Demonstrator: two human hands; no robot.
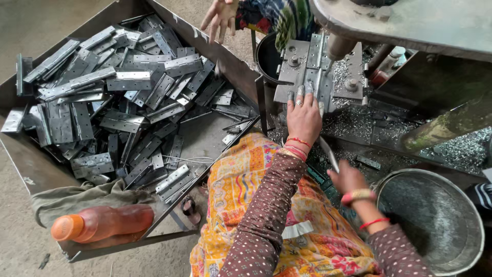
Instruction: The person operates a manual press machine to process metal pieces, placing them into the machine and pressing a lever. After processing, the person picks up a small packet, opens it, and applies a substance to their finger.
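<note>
Right hand [348, 178] pinching metal strip [328, 154]; left hand [303, 117] spread flat on hinge [313, 72].

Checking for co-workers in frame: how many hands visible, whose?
3. The person's left hand presses on the hinge under the drill; their right hand holds a thin metal piece; another person's hand is at top. Others may be hidden.

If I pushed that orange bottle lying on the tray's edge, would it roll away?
Probably a little. The orange bottle lies on its side and looks round, so it would likely roll. The crumpled cloth right behind it might stop it. It seems smooth plastic, so perhaps slippery, and how full or heavy it is cannot be told.
</note>
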